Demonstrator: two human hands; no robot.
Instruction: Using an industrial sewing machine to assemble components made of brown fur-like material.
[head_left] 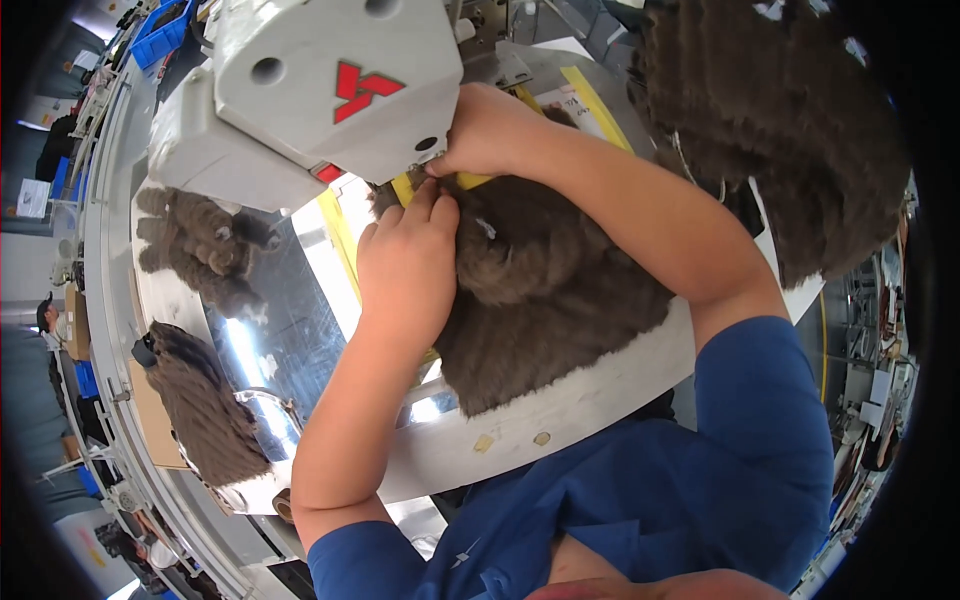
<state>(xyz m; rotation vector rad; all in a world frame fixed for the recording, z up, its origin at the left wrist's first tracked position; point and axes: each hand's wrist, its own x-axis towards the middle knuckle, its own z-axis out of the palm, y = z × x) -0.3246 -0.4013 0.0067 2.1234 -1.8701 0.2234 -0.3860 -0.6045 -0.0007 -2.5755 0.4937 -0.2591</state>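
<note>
Brown fur piece (pixel 560 330): lay on the white, curved tabletop (pixel 540 440), its upper edge beneath a white machine head (pixel 330 90). Left hand (pixel 408 255): beside that edge, fingers bent, tips at the fur; whether they pinched it could not be told. Right hand (pixel 490 130): against the machine head, fingers curled and partly hidden; grip could not be told. Tabletop: yellow strips (pixel 595 105), a shiny metal plate (pixel 295 300), two fur bundles at left. Large fur pile (pixel 780 120): upper right. Room: blue bin (pixel 160 35), rails at left, cluttered shelving at right, bent and small at the rim. Fur under the machine head: hidden.
</note>
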